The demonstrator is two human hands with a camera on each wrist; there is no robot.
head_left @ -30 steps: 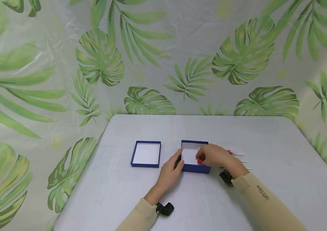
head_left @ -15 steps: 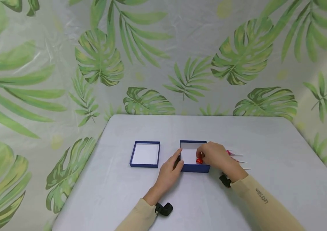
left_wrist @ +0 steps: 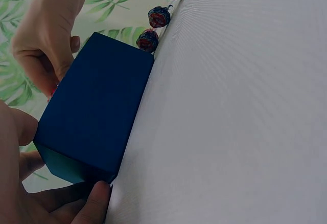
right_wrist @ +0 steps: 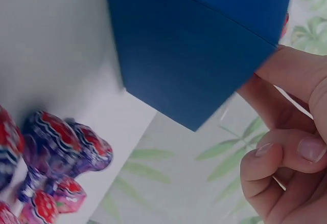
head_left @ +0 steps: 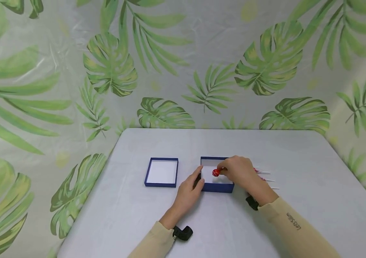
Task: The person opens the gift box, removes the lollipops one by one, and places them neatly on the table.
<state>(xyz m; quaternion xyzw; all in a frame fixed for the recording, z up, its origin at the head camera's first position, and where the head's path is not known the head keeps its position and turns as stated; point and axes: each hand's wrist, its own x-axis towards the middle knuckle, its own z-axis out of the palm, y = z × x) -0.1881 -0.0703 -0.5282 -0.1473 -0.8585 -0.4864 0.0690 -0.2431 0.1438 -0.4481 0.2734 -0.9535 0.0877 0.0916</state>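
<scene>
A blue box (head_left: 217,188) with a white inside stands uncovered on the table. My left hand (head_left: 187,193) holds it at the left side, thumb by the near corner and fingers along the left wall; the left wrist view shows fingertips against the box's outer side (left_wrist: 97,106). Over the box's interior, my right hand (head_left: 239,173) pinches a lollipop with a red wrapped head (head_left: 216,172); the head points left and the stick is hidden by the hand. In the right wrist view, the box wall covers most of that lollipop.
Left of the box lies a shallow blue-edged, white-lined lid (head_left: 160,185). Several wrapped lollipops (right_wrist: 51,142) lie right of the box, partly behind my right hand, their white sticks (head_left: 267,180) pointing right. A leaf-patterned curtain (head_left: 170,53) hangs behind the table.
My right hand has brought the red lollipop up and leftward, from the box's near right corner to over its middle. The left hand keeps its place at the box.
</scene>
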